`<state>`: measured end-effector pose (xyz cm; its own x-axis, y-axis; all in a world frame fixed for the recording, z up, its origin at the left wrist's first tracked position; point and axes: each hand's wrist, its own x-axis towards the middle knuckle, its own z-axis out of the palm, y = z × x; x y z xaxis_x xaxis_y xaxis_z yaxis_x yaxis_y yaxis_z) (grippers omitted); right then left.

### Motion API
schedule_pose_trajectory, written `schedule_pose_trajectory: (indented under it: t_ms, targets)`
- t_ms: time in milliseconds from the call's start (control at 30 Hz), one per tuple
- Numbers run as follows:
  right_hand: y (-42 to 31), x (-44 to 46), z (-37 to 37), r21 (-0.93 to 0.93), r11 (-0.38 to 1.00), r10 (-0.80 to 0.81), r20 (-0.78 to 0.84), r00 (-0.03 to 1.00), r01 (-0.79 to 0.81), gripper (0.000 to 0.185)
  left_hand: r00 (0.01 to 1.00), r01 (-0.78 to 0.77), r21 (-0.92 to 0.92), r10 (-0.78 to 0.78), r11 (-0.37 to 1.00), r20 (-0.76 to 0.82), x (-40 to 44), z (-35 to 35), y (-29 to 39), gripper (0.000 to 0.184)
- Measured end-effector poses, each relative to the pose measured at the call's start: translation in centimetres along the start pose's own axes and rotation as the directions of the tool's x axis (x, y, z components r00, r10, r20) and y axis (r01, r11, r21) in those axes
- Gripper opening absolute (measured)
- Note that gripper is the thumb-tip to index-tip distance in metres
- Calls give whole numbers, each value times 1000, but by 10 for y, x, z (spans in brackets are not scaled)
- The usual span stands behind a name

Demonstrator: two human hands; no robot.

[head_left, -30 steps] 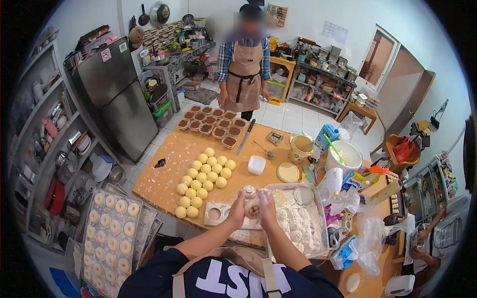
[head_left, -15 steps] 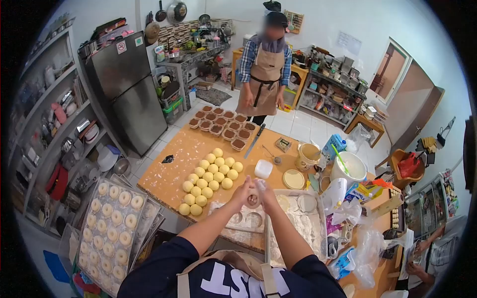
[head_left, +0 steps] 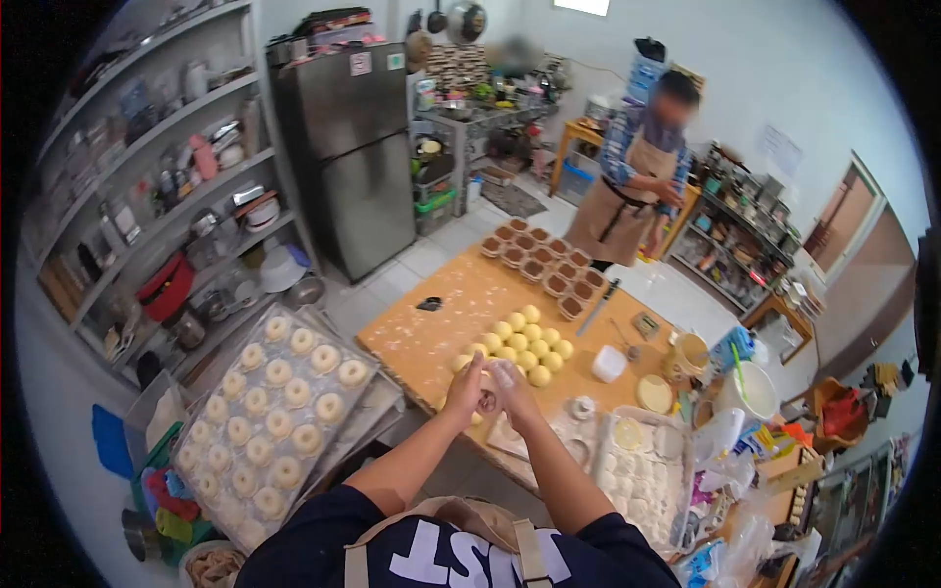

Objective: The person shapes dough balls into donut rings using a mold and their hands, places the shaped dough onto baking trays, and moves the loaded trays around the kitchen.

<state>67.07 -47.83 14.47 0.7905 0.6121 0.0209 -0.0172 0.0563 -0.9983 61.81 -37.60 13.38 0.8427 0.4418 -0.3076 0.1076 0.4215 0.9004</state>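
Note:
Both of my hands are raised over the table's front edge, close together around a pale, ring-shaped piece of dough (head_left: pixel 486 382). My left hand (head_left: pixel 463 390) grips its left side, and the fingers of my right hand (head_left: pixel 515 394) curl on its right; most of the dough is hidden. Just beyond them are rows of round yellow dough balls (head_left: pixel 530 335), partly covered by my hands. To the right, a small white round object (head_left: pixel 582 408) stands by a floured board (head_left: pixel 520 441). Beside that lies a floured tray (head_left: pixel 600 461) with pale dough pieces.
At my left, a tray of dough rings (head_left: pixel 277 423) rests on stacked trays. Brown-filled cups (head_left: pixel 537 263) and a knife (head_left: pixel 599 308) lie at the table's far side. A white bucket (head_left: pixel 750 392) and plastic bags crowd the right. A person in an apron (head_left: pixel 627 186) stands beyond.
My view has swung left, bringing more of the ring tray and shelves in. My hands have moved left with the dough, towards the yellow balls. The person opposite has raised a forearm.

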Motion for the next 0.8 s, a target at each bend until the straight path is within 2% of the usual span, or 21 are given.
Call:
schedule_pose_trajectory:
  t_ms: [33, 100, 133, 167, 200, 267, 300, 400, 433, 533, 567, 667, 700, 800]
  targets:
    - [1, 7, 23, -47, 996, 80, 72, 994, -76, 24, 997, -34, 94, 27, 995, 77, -16, -25, 21, 50]
    - [-12, 9, 76, 176, 978, 117, -6, 993, -114, 26, 996, -83, 12, 82, 997, 31, -28, -70, 33, 48]
    - [-17, 9, 103, 282, 950, 150, -38, 988, -133, 27, 994, -109, -32, 109, 994, 3, -33, -93, 39, 46]
    - [0, 19, 127, 348, 935, 105, -99, 990, -65, 28, 986, -154, -124, 144, 980, -86, -38, -114, 42, 44]
    - [7, 23, 151, 344, 935, 105, -39, 994, -85, 28, 973, -191, -150, 167, 970, -161, -40, -134, 45, 44]
    - [19, 27, 202, 327, 935, 114, 99, 989, -140, 29, 923, -274, -199, 199, 941, -330, -46, -180, 53, 45]
    - [16, 31, 220, 136, 944, 230, 378, 897, -299, 31, 953, -110, -38, 95, 993, -288, -64, -203, 72, 46]
    - [11, 21, 287, 7, 960, 251, 417, 873, -280, 32, 947, -103, 92, 126, 990, -296, -97, -266, 91, 46]
    - [12, 16, 310, 148, 946, 212, 390, 896, -288, 32, 929, -58, 104, 92, 993, -359, -107, -282, 94, 48]
    - [35, 5, 371, 260, 877, 294, 374, 880, -404, 33, 850, -285, -261, 117, 922, -513, -113, -341, 61, 49]
    - [59, 4, 390, 138, 916, 298, 395, 869, -377, 35, 827, -286, -332, 56, 899, -560, -127, -352, 61, 48]
    - [86, -3, 431, -126, 895, 392, 684, 616, -429, 33, 785, -168, -311, -63, 936, -616, -157, -402, 49, 48]
    - [82, -12, 445, -256, 914, 407, 592, 696, -316, 35, 807, -97, -265, -80, 959, -585, -169, -414, 44, 51]
    - [75, -32, 478, -92, 936, 326, 595, 735, -341, 38, 677, -210, -158, 27, 965, -735, -186, -427, 26, 53]
